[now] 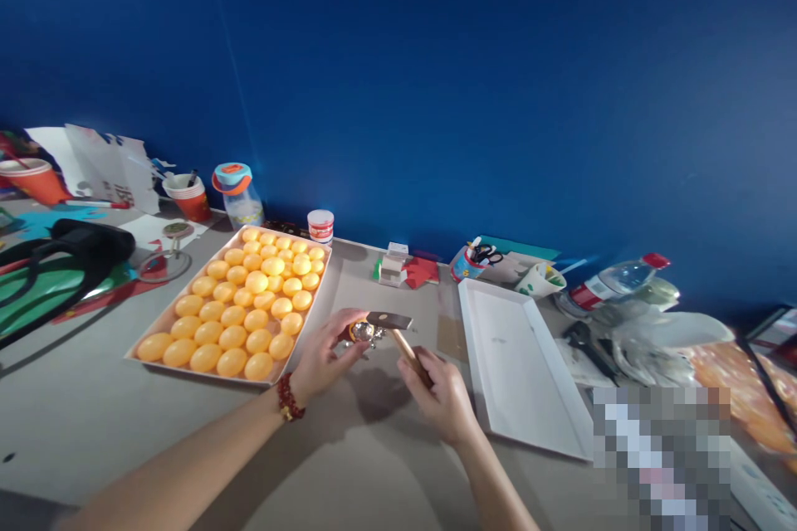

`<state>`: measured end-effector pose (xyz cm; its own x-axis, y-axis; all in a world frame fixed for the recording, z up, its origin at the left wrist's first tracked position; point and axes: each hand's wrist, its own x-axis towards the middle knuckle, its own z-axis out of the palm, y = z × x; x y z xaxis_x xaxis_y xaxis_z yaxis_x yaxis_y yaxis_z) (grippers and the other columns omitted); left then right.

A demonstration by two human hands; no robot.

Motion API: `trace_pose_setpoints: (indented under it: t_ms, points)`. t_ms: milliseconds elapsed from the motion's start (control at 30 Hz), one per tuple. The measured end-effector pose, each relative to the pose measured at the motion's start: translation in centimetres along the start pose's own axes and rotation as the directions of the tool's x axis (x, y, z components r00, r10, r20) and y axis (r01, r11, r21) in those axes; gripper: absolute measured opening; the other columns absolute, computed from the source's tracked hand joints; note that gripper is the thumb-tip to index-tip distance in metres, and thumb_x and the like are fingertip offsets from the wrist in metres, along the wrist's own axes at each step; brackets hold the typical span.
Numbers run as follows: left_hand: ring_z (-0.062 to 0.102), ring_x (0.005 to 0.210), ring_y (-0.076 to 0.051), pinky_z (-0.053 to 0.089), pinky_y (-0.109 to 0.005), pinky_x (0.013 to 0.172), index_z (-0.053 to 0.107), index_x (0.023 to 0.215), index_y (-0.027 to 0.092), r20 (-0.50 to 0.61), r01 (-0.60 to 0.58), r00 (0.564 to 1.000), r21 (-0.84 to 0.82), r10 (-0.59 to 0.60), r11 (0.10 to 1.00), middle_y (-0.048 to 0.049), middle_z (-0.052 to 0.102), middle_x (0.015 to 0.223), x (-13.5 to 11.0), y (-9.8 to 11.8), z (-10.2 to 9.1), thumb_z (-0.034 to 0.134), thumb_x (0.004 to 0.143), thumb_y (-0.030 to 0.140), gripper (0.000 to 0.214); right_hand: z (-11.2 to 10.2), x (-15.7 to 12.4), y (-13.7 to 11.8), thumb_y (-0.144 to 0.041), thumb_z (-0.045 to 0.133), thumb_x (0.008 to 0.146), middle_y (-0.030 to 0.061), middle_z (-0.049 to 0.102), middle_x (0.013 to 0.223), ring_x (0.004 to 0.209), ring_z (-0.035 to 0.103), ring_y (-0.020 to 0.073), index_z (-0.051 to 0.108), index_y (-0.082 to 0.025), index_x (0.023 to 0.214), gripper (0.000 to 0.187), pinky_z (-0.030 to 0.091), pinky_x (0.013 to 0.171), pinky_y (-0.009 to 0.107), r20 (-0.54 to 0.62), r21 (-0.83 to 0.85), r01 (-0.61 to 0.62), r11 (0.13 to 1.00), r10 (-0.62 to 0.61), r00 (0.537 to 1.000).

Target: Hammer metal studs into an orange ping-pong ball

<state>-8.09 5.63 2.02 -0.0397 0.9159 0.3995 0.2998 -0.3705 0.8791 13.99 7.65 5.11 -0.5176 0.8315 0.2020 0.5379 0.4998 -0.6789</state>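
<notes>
My left hand (330,348) grips a small round object (362,332) that is dark red with a gold-coloured rim and shiny silvery metal parts; its exact kind is unclear. My right hand (439,390) is wrapped round the wooden handle of a hammer (390,321). The hammer's dark head lies level, just right of the silvery parts; whether they touch I cannot tell. Both hands are above the grey table (349,465), and their shadows fall below them. A shallow tray of yellow-orange balls (212,336) stands left of my left hand.
A white shallow tray (510,365) lies at right. Behind are a small white box (393,265), red paper (422,272), a pen cup (466,263) with scissors, and a red-and-white tub (320,226). A blue-lidded bottle (239,195) stands back left, a plastic bottle (613,284) right.
</notes>
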Motion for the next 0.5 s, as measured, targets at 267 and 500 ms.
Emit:
trace_pose_setpoints:
  t_ms: [267, 500]
  points:
    - [0.059, 0.107, -0.021, 0.053, -0.031, 0.086, 0.054, 0.124, 0.022, 0.131, -0.072, 0.988, -0.059, 0.08, 0.996, -0.0109, 0.058, 0.121, -0.33, 0.95, 0.68, 0.059, 0.087, 0.024, 0.037, 0.28, -0.18, -0.08, -0.03, 0.05, 0.091, -0.0019, 0.052, 0.064, 0.057, 0.049, 0.0131, 0.057, -0.019, 0.083, 0.015, 0.036, 0.057, 0.023, -0.173, 0.039, 0.039, 0.998, -0.032, 0.984]
    - [0.061, 0.104, -0.021, 0.054, -0.031, 0.084, 0.056, 0.123, 0.024, 0.155, -0.102, 0.982, -0.039, 0.106, 0.994, -0.0092, 0.064, 0.114, -0.62, 0.9, 0.94, 0.062, 0.085, 0.028, 0.039, 0.52, -0.26, -0.52, -0.028, 0.053, 0.089, -0.0012, 0.058, 0.067, 0.059, 0.055, 0.0132, 0.061, -0.019, 0.088, 0.012, 0.039, 0.058, 0.022, -0.175, 0.036, 0.051, 0.998, -0.044, 0.984]
